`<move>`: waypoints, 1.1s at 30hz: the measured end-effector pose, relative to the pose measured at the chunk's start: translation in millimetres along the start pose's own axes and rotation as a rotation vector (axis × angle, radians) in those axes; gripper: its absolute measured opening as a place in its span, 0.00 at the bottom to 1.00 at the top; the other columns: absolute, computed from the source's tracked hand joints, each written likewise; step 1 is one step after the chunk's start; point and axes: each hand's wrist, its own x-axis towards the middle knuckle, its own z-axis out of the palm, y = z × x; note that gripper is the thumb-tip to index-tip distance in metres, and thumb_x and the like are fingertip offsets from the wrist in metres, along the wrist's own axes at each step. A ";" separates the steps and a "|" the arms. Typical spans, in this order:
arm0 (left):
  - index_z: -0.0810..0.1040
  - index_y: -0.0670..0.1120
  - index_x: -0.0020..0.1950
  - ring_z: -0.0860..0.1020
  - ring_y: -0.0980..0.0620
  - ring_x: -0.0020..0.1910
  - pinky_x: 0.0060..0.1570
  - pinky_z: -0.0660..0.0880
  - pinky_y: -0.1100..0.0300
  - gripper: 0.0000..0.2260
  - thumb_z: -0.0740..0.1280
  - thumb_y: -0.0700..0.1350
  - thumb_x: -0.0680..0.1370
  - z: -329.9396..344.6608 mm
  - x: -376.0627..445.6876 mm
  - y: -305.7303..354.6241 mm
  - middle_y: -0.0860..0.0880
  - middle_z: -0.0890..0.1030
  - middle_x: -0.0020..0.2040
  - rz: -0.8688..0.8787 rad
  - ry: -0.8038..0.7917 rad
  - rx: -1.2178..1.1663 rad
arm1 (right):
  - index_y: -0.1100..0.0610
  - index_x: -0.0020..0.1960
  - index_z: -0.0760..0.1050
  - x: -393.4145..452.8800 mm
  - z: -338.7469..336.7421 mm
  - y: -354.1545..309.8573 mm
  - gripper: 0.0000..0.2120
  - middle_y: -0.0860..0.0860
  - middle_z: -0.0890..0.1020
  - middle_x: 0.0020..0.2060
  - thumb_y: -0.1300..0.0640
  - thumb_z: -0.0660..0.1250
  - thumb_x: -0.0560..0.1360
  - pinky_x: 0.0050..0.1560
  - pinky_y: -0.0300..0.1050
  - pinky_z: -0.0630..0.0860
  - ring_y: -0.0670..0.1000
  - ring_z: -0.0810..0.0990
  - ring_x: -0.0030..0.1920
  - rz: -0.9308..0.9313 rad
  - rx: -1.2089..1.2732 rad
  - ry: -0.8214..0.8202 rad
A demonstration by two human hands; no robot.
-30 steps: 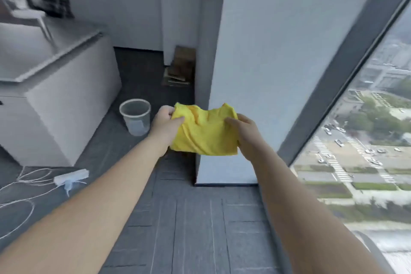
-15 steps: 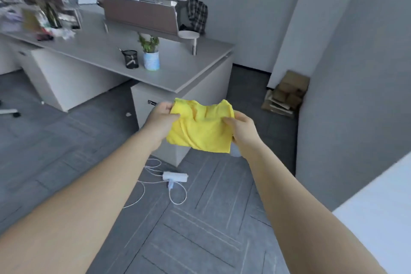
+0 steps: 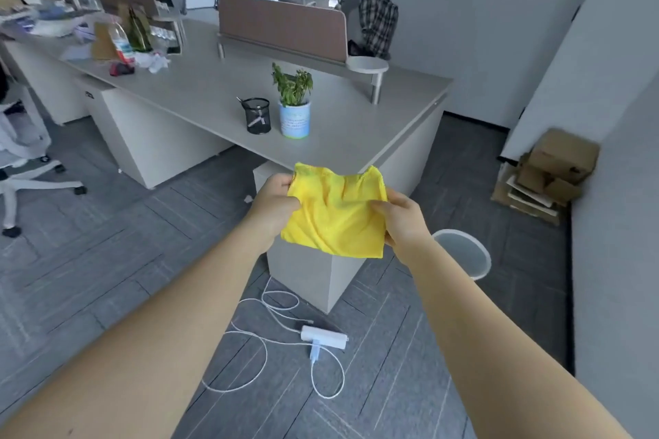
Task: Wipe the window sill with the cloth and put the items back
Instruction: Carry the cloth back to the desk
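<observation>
**Cloth in both hands, sill out of sight**

Head view: you hold the yellow cloth (image 3: 335,212) stretched between both hands in front of you, above the floor near the desk (image 3: 356,139) corner. Your left hand (image 3: 274,207) pinches its left edge, your right hand (image 3: 403,221) pinches the right. No window sill shows here, so you look to be between steps. The plant pot (image 3: 294,118) and pen holder (image 3: 256,116) stand on the desk, likely the items to return; you need one hand free. Mind the desk corner, the bin (image 3: 463,257) and the cable (image 3: 271,342) underfoot; open floor lies left.
</observation>
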 end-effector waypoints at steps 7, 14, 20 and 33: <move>0.72 0.39 0.57 0.76 0.46 0.48 0.38 0.72 0.60 0.19 0.54 0.27 0.69 1.1 125.1 -17.3 0.42 0.78 0.51 -0.079 0.004 0.028 | 0.51 0.50 0.75 120.5 27.1 2.2 0.14 0.54 0.77 0.49 0.68 0.58 0.75 0.59 0.54 0.75 0.55 0.75 0.52 0.060 -0.009 0.053; 0.73 0.47 0.39 0.73 0.53 0.37 0.35 0.68 0.62 0.16 0.55 0.27 0.70 2.5 261.8 -50.1 0.52 0.75 0.36 -0.131 -0.065 0.080 | 0.49 0.51 0.76 242.6 60.5 24.4 0.17 0.59 0.79 0.56 0.69 0.57 0.76 0.63 0.58 0.72 0.58 0.75 0.55 0.131 -0.043 0.141; 0.71 0.48 0.39 0.75 0.45 0.46 0.50 0.73 0.50 0.13 0.56 0.30 0.68 2.2 386.6 -81.8 0.45 0.76 0.41 -0.191 -0.176 0.120 | 0.53 0.64 0.73 357.6 88.7 42.2 0.20 0.42 0.77 0.41 0.67 0.55 0.76 0.63 0.54 0.72 0.53 0.74 0.53 0.201 -0.101 0.248; 0.70 0.41 0.60 0.74 0.42 0.58 0.58 0.69 0.53 0.17 0.62 0.34 0.71 18.1 471.9 -122.5 0.40 0.77 0.59 -0.126 -0.180 0.402 | 0.61 0.65 0.67 443.7 95.3 71.1 0.22 0.60 0.72 0.61 0.63 0.65 0.71 0.58 0.49 0.66 0.61 0.67 0.61 0.302 -0.802 0.399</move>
